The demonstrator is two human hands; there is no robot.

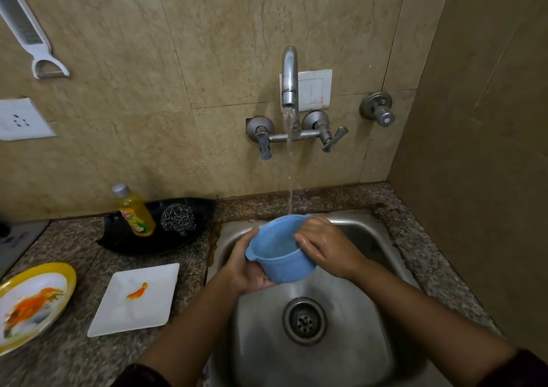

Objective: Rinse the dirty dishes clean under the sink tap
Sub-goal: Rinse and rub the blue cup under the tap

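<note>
A blue plastic bowl [278,253] is held tilted over the steel sink [350,342], right under the running tap [289,81]. Water streams down into its far rim. My left hand [247,268] cups the bowl from below and the left side. My right hand [323,246] grips its right rim, fingers reaching inside. On the counter to the left lie a white square plate [136,300] with an orange smear and a yellow-rimmed round plate [31,303] with orange food residue.
A black tray [124,238] behind the plates holds a yellow dish-soap bottle [135,211] and a steel scrubber [178,219]. The sink drain [304,320] is open. Tap handles [333,139] stick out from the tiled wall. A wall stands close on the right.
</note>
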